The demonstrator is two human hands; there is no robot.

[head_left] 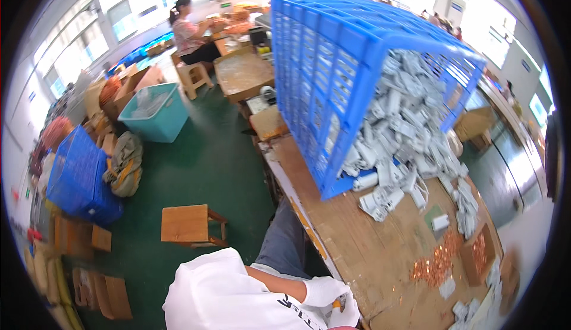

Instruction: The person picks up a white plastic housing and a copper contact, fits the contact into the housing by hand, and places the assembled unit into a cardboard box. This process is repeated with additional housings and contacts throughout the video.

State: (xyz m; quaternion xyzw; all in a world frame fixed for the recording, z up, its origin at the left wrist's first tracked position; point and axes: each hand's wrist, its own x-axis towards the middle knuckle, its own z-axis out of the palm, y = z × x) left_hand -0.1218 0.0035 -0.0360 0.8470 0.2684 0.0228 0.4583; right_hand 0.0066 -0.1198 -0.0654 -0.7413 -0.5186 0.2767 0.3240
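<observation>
Gloves [316,292], white, one pair, worn. Left hand [325,291] and right hand [347,314] meet at the table's [363,255] left edge, toward its near end. Item between them: something small showing orange-yellow [337,304], apparently the piece being worked; kind unclear. Right fingers: curled inward; whether they pinch it, I cannot tell. Left fingertips: hidden from where I stand.

Handling note, my judgement: brace the piece in one palm, leave the other's fingertips free, and work inside the table's edge, so any dropped part lands on the top.

Copper-coloured bits [437,263], loose heap, toward the right edge; more in an open cardboard box [469,269] beside them.

White block [440,222], single, on a green square, past the heap.

White plastic casings [404,122], many, spilling from a blue crate [315,74] tipped sideways at the far end; best drawn from the bottom lip, singly, lest the pile slump.

Co-worker [189,38], seated, well beyond the far left corner.
</observation>
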